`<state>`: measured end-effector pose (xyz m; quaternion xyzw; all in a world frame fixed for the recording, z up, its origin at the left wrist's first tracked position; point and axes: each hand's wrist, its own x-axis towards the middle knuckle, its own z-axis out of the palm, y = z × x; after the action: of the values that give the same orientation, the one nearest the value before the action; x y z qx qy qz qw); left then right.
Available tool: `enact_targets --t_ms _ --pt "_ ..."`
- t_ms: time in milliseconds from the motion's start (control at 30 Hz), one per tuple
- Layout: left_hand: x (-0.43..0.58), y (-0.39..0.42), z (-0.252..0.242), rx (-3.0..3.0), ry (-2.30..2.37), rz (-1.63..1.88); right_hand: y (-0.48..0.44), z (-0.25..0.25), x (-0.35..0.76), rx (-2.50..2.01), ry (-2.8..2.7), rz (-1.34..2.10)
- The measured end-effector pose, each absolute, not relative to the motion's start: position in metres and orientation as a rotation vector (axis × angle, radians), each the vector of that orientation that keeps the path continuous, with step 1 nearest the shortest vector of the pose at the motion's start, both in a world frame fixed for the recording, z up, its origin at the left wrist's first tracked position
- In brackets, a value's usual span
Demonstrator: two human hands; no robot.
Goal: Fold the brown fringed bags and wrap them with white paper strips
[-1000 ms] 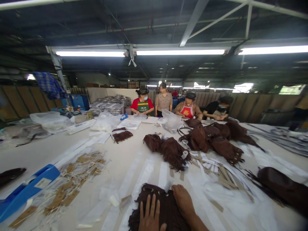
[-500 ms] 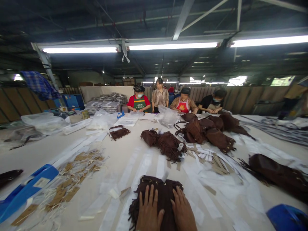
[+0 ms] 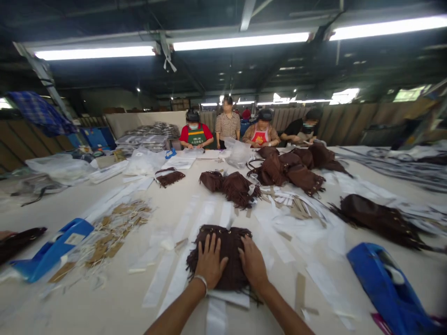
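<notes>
A dark brown fringed bag (image 3: 228, 237) with metal eyelets along its far edge lies flat on the table in front of me. My left hand (image 3: 211, 261) rests on its left half, fingers spread and pointing away. On the bag's right side lies my right hand (image 3: 253, 261), fingers stretched out and slightly bent. Both palms face down. Under the bag's near edge, a white sheet (image 3: 230, 298) sticks out. White paper strips (image 3: 195, 232) lie around and partly under the bag.
Blue tape dispensers stand at the left (image 3: 52, 251) and right (image 3: 387, 288). Brown tags (image 3: 111, 232) with strings lie left. More brown fringed bags (image 3: 240, 188) sit ahead, with another bag (image 3: 380, 218) at right. Several people work across the table; a partial hand (image 3: 7, 234) shows far left.
The view has tilted down, showing my forearms and more of the right tape dispenser. Both hands stay on the bag. A hand has come into view at the left edge.
</notes>
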<state>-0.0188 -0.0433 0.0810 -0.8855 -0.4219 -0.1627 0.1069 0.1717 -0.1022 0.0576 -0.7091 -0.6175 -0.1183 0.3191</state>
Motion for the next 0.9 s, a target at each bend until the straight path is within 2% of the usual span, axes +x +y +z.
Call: enact_targets --t_ms 167,300,567,767,900 --pt "-0.017 -0.044 0.083 -2.650 -1.256 -0.459 -0.119 0.092 0.191 -1.849 -1.514 -0.147" --pt "-0.018 -0.042 0.082 -2.641 -1.252 -0.504 -0.103 0.112 0.194 -1.805 -1.701 -0.100" --pt "-0.017 -0.044 0.091 -2.658 -1.343 -0.543 -0.074 0.109 0.190 -1.983 -2.035 -0.125" --pt "-0.015 -0.042 0.085 -2.596 -1.522 -0.693 -0.106 0.124 0.186 -2.390 -1.882 -0.116" --pt "-0.014 -0.045 0.094 -2.553 -1.594 -0.760 -0.076 0.137 0.174 -2.139 -1.688 -0.011"
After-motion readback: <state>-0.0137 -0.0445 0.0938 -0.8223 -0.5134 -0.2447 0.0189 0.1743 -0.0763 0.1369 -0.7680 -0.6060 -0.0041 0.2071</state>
